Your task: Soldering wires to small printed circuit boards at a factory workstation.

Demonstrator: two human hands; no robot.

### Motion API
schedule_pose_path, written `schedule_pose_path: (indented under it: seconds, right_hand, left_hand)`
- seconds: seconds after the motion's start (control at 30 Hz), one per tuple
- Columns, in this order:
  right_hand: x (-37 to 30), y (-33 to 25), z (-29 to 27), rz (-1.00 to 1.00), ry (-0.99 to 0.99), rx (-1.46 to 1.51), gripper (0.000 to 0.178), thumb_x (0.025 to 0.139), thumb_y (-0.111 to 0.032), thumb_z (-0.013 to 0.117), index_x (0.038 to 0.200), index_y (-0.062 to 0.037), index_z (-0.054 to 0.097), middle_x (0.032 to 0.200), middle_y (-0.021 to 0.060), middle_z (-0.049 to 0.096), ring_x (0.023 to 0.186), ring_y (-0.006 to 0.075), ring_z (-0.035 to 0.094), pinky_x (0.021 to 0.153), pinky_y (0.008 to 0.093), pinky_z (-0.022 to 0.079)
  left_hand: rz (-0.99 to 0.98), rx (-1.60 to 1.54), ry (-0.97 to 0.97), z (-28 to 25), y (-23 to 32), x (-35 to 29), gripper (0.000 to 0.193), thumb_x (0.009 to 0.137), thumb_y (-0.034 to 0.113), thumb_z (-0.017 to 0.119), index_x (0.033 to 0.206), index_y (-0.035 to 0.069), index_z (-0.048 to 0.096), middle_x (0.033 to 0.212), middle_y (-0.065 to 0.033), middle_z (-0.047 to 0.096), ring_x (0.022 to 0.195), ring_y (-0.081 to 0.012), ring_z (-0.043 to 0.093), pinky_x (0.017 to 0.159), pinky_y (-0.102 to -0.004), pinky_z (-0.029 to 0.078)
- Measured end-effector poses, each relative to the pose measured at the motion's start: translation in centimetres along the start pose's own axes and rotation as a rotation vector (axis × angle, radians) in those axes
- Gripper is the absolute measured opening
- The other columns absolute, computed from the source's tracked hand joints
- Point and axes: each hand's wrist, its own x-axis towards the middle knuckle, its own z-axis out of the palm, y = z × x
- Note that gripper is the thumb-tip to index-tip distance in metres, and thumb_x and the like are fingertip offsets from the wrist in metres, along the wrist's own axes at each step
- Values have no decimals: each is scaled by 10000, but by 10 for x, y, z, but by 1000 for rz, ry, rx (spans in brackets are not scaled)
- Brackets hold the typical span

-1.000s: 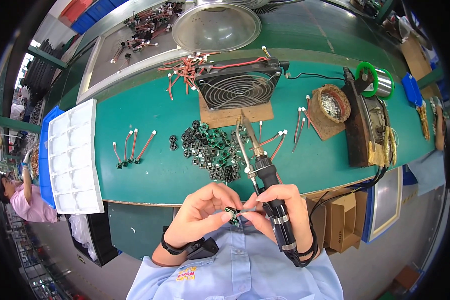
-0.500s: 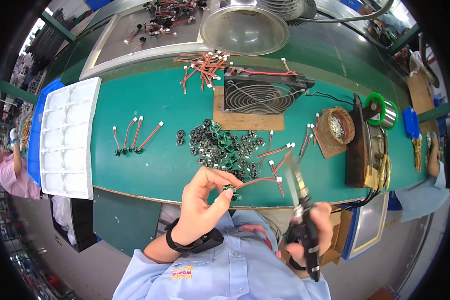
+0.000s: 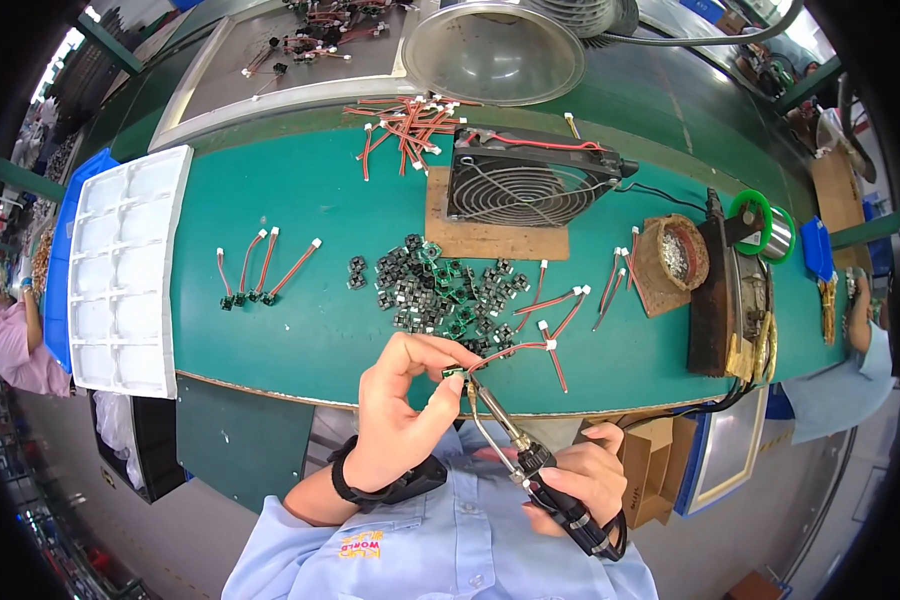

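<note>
Between the thumb and fingers of my left hand [image 3: 406,398] is a small green circuit board [image 3: 455,371], near the table's front edge. A red and black wire lead [image 3: 515,350] with a white plug runs rightward from it. My right hand [image 3: 588,478] grips the black handle of a soldering iron [image 3: 535,460], which has a thin metal tube alongside. Its tip meets or nearly meets the board where the lead joins; the exact contact is too small to make out. Beyond my left hand lies a pile of small dark circuit boards [image 3: 435,290].
Several boards with leads [image 3: 255,298] lie at left, beside a white compartment tray [image 3: 130,275]. A fan [image 3: 530,185] stands behind the pile, loose leads [image 3: 410,128] behind it. At right are a round tin [image 3: 675,250], a dark iron stand [image 3: 710,300] and a solder spool [image 3: 778,230].
My right hand has brought the soldering iron left and down from its raised position, its tip now at the board. My left hand keeps its hold on the board, nearly still.
</note>
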Motion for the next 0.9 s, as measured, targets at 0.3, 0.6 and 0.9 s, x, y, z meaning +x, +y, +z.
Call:
schedule_pose_path:
  seconds: [0.3,0.6,0.9]
  right_hand:
    - [-5,2,5,-4,25,8,459,558,-157,791,986,-132,627,738,-15,625,668,147,629,804,350,348]
    - [-7,2,4,6,15,21,456,567,-151,786,994,-127,626,736,-10,625,668,152,629,800,351,356]
    - [-6,1,2,0,7,18,455,572,-155,783,999,-129,628,736,-11,623,668,154,630,797,353,357]
  left_hand:
    - [-1,33,6,0,0,-1,118,823,-20,531,907,17,457,972,-154,595,902,-172,571,812,-301,447]
    - [9,60,13,3,2,-2,110,827,-19,532,902,15,458,976,-152,597,892,-165,572,804,-297,447]
    - [72,87,64,6,-1,-2,134,793,-2,564,882,12,465,938,-136,645,775,-125,575,659,-254,431]
